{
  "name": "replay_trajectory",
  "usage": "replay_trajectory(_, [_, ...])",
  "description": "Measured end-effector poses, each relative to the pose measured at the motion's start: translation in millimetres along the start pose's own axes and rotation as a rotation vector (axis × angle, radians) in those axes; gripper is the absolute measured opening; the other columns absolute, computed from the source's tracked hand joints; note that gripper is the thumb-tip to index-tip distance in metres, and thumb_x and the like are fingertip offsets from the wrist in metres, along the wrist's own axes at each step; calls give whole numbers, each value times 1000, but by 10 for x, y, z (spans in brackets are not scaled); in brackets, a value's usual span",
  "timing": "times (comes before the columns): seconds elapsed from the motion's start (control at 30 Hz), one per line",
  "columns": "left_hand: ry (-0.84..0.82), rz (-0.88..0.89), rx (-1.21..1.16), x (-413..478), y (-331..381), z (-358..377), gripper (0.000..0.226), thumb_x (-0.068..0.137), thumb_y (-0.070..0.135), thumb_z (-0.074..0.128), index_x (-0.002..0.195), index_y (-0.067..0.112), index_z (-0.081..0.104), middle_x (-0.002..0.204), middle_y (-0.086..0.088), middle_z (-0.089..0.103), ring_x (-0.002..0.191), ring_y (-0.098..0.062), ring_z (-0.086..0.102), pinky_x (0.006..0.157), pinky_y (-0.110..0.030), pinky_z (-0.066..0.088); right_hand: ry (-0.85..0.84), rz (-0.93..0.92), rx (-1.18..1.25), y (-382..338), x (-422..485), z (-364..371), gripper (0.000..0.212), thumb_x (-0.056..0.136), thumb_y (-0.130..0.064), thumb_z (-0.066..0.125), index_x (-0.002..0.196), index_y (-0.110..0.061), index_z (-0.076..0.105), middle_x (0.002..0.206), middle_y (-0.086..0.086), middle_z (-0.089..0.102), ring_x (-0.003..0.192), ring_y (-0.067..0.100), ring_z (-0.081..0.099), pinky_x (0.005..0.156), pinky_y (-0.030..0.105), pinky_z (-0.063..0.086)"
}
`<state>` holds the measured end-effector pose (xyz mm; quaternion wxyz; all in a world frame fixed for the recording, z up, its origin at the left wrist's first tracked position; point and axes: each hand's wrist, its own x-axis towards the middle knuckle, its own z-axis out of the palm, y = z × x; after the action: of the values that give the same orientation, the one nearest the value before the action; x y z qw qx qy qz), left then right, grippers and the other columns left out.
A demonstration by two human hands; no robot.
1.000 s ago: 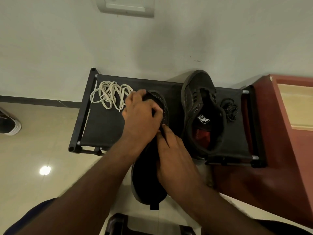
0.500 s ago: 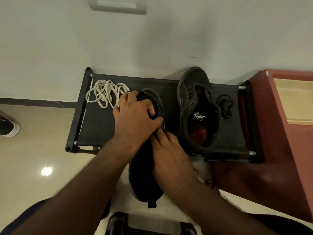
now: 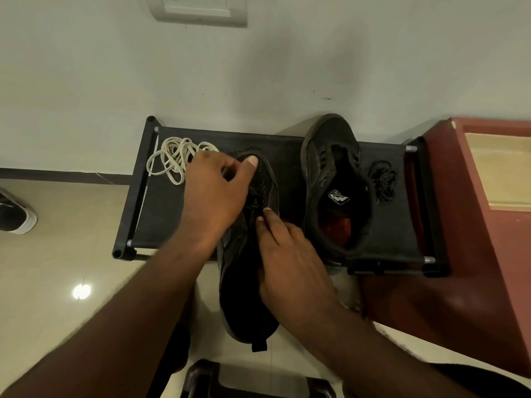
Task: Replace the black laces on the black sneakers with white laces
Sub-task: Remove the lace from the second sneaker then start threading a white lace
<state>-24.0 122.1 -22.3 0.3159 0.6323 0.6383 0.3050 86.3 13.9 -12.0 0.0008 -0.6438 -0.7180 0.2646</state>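
Observation:
A black sneaker (image 3: 244, 294) lies lengthwise over the front edge of a low black rack (image 3: 161, 214), its toe on the rack. My left hand (image 3: 214, 202) rests on its toe end, thumb lifted over the speckled black lace (image 3: 263, 186). My right hand (image 3: 290, 262) lies on the shoe's middle, with its fingertips pinching the lace. A second black sneaker (image 3: 334, 185) without a lace stands to the right on the rack. A loose black lace (image 3: 383, 178) is bundled beside it. White laces (image 3: 175, 159) lie coiled at the rack's back left.
A pale wall rises right behind the rack. A red cabinet (image 3: 488, 254) stands close on the right. Another shoe (image 3: 15, 215) sits on the tiled floor at far left. A dark stool edge (image 3: 253, 380) shows at the bottom.
My left hand has opened up from its tight cover over the toe, and the thumb has lifted, so the speckled lace shows. My right hand's fingertips stay at the lace.

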Motion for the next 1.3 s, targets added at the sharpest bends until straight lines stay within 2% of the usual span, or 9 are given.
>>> replay_trajectory(0.1, [-131,-43,230,-50,-31,34,47,79,74,53,83,29,68,107,2,60,112,-17,49,93,-46,47,81,21,-60,2,11,55,75,80,-16,72,149,-8,43,156,10,39,126,31,48,97,46,47])
replay_trajectory(0.2, [-193,-36,360,-114,48,47,34,79,56,71,102,32,66,137,-1,44,134,-21,30,105,-49,33,150,46,-55,10,11,86,69,65,-21,82,130,-10,62,136,8,60,109,27,56,80,43,52])
replay_trajectory(0.33, [-221,-3,306,-119,58,72,14,83,37,74,94,31,69,148,0,36,142,-20,20,112,-51,26,174,34,-69,-8,12,95,67,69,-25,78,132,-10,62,138,6,59,132,27,44,101,50,46])
replay_trajectory(0.4, [-185,-5,148,-98,35,72,7,84,32,75,86,28,69,140,3,44,136,-8,31,113,-34,29,144,25,-54,-13,11,77,70,74,-20,75,140,-5,55,146,11,52,141,30,41,113,50,32])
replay_trajectory(0.5, [-45,-87,-215,-52,65,19,10,86,23,74,82,14,69,99,14,59,93,19,50,86,-2,37,60,-8,93,-10,13,41,73,92,-7,59,156,-5,25,164,11,21,152,25,17,121,32,9])
replay_trajectory(0.63, [179,-251,-618,-5,80,-76,9,90,15,70,82,12,67,79,-5,65,72,-10,63,74,-25,56,33,-19,119,-8,4,21,75,95,-3,53,159,-8,14,167,8,8,154,21,5,125,30,8])
replay_trajectory(0.83, [-287,-110,44,-33,2,-71,26,83,45,73,93,22,70,77,0,66,71,-13,63,66,-27,53,0,-10,141,2,12,10,75,97,-10,52,159,-11,10,167,4,5,153,18,2,125,30,11])
replay_trajectory(0.97, [-288,12,169,-25,8,-48,9,86,31,74,88,23,70,77,9,64,73,-3,60,69,-21,50,28,-6,153,-2,9,13,74,98,-12,53,159,-11,13,166,5,6,153,19,6,125,29,13])
replay_trajectory(1.3, [243,-262,-791,49,51,-205,7,93,14,66,89,11,61,75,-5,66,61,-8,62,57,-19,50,-23,26,134,-5,-4,-11,73,99,-14,51,160,-17,11,167,5,-8,154,20,-1,123,34,18])
